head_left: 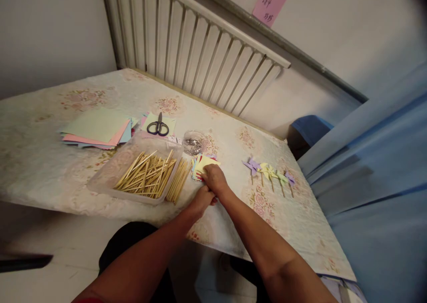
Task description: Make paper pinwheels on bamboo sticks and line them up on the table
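Right hand (214, 178): lies palm down on the near edge of a small stack of coloured paper squares (204, 164), fingers curled together and pressing the top yellow sheet. Whether a sheet is pinched between the fingertips cannot be told; the knuckles hide them.

Left hand (202, 201): sits at 7 o'clock of the right hand, touching it, fingers folded inward. It may grip something small, but the contents are hidden.

Paper squares: a fanned pile, yellow on top with red, blue and pink edges showing below, lying flat near the table's middle.

Surroundings on the table (50, 161): at 9 o'clock of the pile, a clear plastic tray (110, 174) holds wooden sticks (147, 176), with a loose bundle of sticks just beside its right wall. At 11 o'clock stands a small clear cup (194, 141) of shiny bits. Further out at 10 o'clock, black scissors (158, 126) rest on larger coloured sheets (96, 129). At 3 o'clock, well apart, a row of paper pinwheels (268, 172) on sticks lies flat.

Room: floral cloth covers the table; a white radiator (200, 45) stands behind it, a pink note (270, 1) is stuck on the wall, and blue fabric (376, 169) hangs at the right.
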Motion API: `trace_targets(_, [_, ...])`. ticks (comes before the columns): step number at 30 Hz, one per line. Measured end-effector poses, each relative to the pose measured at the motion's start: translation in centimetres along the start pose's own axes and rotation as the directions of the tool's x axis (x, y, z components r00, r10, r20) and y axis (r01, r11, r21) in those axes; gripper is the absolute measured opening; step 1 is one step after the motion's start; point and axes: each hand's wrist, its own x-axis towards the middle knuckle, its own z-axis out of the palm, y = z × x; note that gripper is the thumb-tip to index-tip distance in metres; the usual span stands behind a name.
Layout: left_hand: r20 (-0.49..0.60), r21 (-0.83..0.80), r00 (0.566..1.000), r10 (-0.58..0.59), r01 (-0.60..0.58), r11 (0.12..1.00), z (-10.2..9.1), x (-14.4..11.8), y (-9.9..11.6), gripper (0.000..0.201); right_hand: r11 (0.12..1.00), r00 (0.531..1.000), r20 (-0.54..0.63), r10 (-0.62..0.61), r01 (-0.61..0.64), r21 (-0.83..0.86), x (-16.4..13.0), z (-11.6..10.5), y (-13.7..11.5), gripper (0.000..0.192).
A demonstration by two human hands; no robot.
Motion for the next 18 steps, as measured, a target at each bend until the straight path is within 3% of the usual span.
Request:
trace_targets(3, [-0.026,-0.004,1.000,0.005,-0.006,1.000,-0.1,-0.1,0.4,0.008,1.000,1.000,0.012,-0.004,0.004,-0.002,0.2,0.0,0.0,0.009])
trace_targets(6, [-0.057,-0.029,0.998,0.022,-0.024,0.999,-0.1,-0.2,0.9,0.007,0.999,1.000,-0.003,0.022,-0.022,0.025,0.3,-0.2,0.1,0.019])
trace_targets(13, [-0.096,-0.125,0.987,0.133,-0.144,0.982,-0.2,-0.4,1.7,0.016,0.967,0.961,-0.149,0.232,-0.211,0.144,0.2,-1.2,0.1,0.027])
trace_targets(18, [-0.144,-0.168,0.983,0.113,-0.137,0.976,-0.4,-0.4,2.2,0.053,0.935,0.931,-0.191,0.310,-0.263,0.237,0.2,-2.1,0.5,0.026])
